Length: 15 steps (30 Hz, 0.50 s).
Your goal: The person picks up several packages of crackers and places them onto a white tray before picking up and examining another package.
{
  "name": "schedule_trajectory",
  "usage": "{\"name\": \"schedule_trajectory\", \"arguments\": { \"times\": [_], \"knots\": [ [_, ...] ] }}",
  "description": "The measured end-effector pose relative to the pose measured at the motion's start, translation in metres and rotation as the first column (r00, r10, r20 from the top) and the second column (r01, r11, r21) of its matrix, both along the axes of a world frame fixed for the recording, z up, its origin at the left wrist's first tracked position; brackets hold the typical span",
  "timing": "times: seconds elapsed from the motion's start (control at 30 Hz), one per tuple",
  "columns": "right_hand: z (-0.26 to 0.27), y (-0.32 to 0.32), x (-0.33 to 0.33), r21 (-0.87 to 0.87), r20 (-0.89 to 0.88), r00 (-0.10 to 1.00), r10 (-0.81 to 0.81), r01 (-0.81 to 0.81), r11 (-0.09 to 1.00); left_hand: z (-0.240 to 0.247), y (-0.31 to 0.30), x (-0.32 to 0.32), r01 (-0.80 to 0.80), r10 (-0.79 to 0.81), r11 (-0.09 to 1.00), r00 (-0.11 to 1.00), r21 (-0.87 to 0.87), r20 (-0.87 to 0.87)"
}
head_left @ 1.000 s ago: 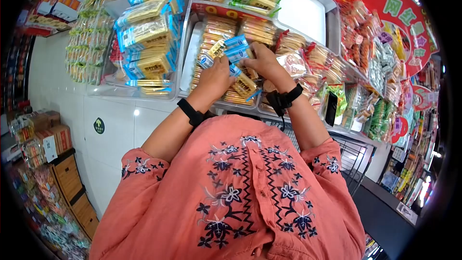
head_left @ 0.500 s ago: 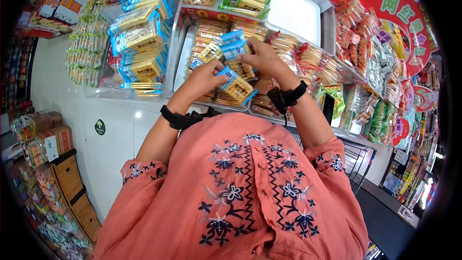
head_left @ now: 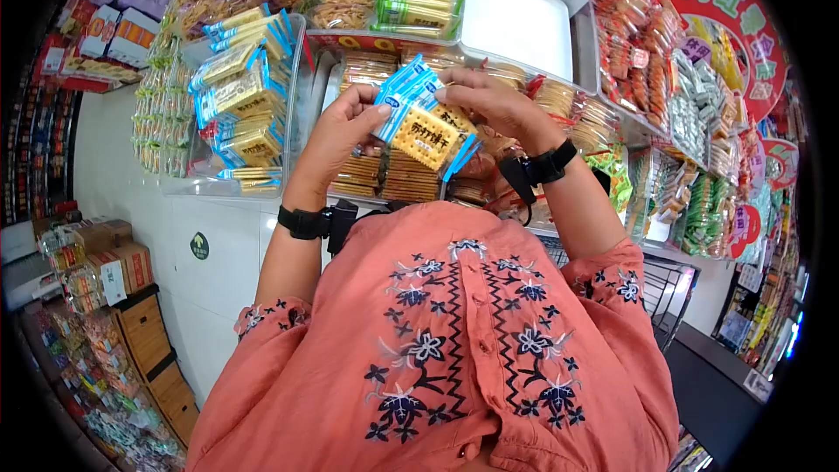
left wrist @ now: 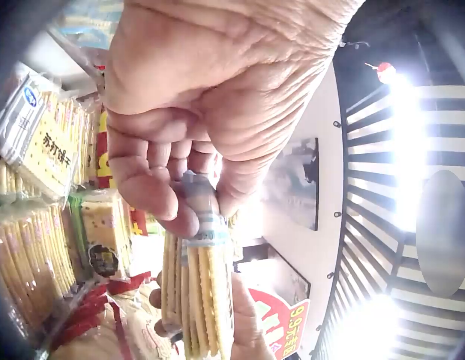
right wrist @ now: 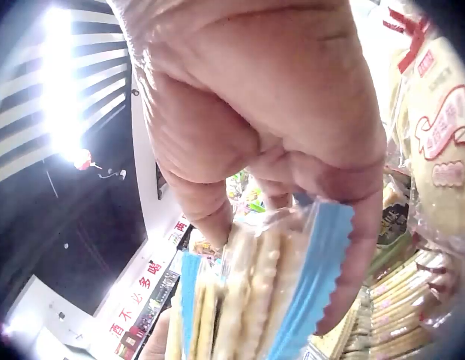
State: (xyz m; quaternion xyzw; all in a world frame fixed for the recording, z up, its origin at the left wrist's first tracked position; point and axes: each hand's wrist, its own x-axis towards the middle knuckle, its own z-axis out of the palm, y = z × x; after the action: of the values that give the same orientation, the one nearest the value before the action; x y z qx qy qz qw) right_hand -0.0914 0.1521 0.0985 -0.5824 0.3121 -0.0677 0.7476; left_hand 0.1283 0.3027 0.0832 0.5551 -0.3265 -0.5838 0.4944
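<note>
Several blue-and-clear cracker packs (head_left: 426, 135) are held together between both hands above a bin of crackers. The left hand (head_left: 339, 133) pinches their blue end at the left; in the left wrist view its thumb and fingers (left wrist: 189, 217) grip the wrapper, the crackers (left wrist: 199, 300) seen edge-on. From the right, the right hand (head_left: 502, 105) holds the packs near their upper right side. The right wrist view shows its fingers around a pack (right wrist: 255, 292) with a blue crimped edge.
A clear bin (head_left: 295, 105) of blue-ended packs stands to the left. Behind are green packs (head_left: 419, 0) and a white tray (head_left: 516, 26). Red-wrapped snacks (head_left: 642, 61) lie at the right, with a wire cart (head_left: 669, 284) beside the person.
The separate packs in the two hands have come together and nearer the body. Both hands have risen from the cracker bin, and the view has shifted slightly.
</note>
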Motion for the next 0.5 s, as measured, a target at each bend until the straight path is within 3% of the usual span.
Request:
{"name": "schedule_trajectory", "arguments": {
  "times": [0.3,0.5],
  "knots": [
    [0.001,-0.013,-0.026,0.008,-0.013,1.000,0.000,0.000,1.000,0.007,-0.031,-0.025,0.044,-0.044,0.997,0.999,-0.058,-0.001],
    [0.010,-0.026,-0.047,-0.014,-0.114,0.993,0.020,-0.022,1.000,0.001,-0.047,-0.043,0.098,-0.100,0.992,0.995,-0.073,-0.019]
  ]
}}
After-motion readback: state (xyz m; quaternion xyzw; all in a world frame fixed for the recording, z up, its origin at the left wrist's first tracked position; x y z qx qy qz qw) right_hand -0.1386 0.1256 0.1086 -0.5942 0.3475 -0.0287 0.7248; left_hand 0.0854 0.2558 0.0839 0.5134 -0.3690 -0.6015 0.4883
